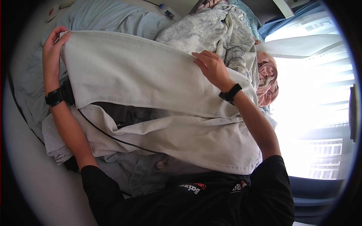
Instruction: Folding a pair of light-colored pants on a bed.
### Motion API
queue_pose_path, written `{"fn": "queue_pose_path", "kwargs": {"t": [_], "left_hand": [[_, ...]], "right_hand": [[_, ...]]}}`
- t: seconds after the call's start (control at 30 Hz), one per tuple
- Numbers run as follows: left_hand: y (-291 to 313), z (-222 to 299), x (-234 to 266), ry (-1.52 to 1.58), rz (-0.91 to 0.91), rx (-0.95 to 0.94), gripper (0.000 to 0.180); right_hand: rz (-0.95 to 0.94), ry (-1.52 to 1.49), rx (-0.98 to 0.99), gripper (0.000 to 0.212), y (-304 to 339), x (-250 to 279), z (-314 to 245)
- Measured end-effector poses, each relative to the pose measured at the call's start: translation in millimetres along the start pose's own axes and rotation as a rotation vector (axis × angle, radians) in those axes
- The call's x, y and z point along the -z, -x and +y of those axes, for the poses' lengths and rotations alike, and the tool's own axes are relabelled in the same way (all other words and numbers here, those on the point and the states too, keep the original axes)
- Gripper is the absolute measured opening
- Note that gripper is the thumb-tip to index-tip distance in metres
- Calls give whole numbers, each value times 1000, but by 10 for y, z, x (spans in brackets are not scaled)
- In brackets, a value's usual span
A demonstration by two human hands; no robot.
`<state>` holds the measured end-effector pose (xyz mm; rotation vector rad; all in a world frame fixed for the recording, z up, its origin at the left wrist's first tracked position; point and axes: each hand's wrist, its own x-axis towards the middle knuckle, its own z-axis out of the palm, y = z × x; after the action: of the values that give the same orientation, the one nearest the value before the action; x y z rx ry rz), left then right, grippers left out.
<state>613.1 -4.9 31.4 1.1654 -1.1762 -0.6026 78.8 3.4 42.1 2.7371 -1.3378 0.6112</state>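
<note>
A pair of pale grey-white trousers point(151, 75) lies spread across the bed in front of me, legs toward the left. The far leg is stretched out. At its far left corner, the hem is pinched between the thumb and fingers of my left hand point(54, 51). My right hand point(213, 67) is closed on the far edge of the same leg, with the fingertips at the seam. Between the two legs a dark garment point(124, 113) with a zip shows through the gap. The near leg point(181, 139) lies loosely, slightly creased, close to my body.
A patterned grey-white blanket point(203, 30) is heaped behind the trousers, beside a light blue sheet point(109, 17). A pink bundled cloth point(267, 79) lies at the right, by a bright curtained window point(309, 101). A black cable point(113, 137) crosses the trousers. A small bottle point(166, 11) lies at the back.
</note>
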Motion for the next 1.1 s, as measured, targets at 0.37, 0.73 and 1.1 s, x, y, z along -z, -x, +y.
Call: {"fn": "queue_pose_path", "kwargs": {"t": [0.37,0.73,1.1], "left_hand": [[-23,-25,3,-19,-14,-38,30],[-27,-46,31,-29,-6,-14,28],[-13,-36,28,-39,-13,-21,26]], "right_hand": [[6,-22,105,13,-2,-28,43],[22,-79,14,20,-91,-171,-165],[9,-114,72,29,-77,-210,-149]]}}
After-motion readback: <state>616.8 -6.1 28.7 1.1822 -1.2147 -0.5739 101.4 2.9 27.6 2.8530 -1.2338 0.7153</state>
